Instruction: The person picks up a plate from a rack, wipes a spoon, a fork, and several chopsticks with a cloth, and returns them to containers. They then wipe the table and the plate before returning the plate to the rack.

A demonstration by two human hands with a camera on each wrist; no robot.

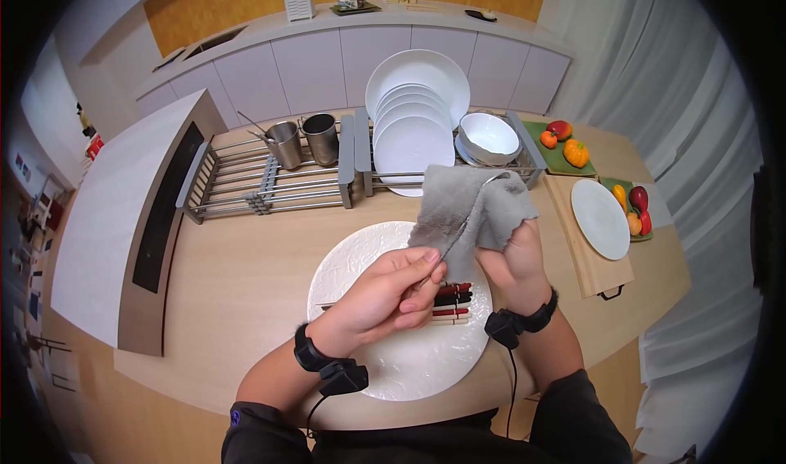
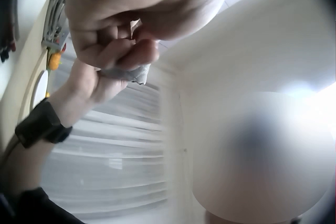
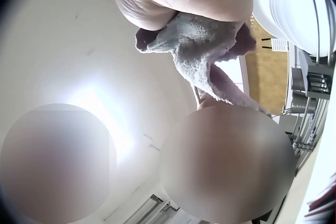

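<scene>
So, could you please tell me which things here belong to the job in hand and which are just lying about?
Seemingly in the job: grey cloth, slim utensil, large textured plate, chopsticks.

Apparently just lying about: wooden board, smaller white plate, produce, knife block.

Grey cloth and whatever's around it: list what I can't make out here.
What the left hand pinches: head view, fingers and cloth cover much of it.
Fingertips of the right hand: head view, behind the cloth.
Chopsticks' middles: head view, behind the left hand.
Lower part of the right wrist view: large blurred patches.
</scene>
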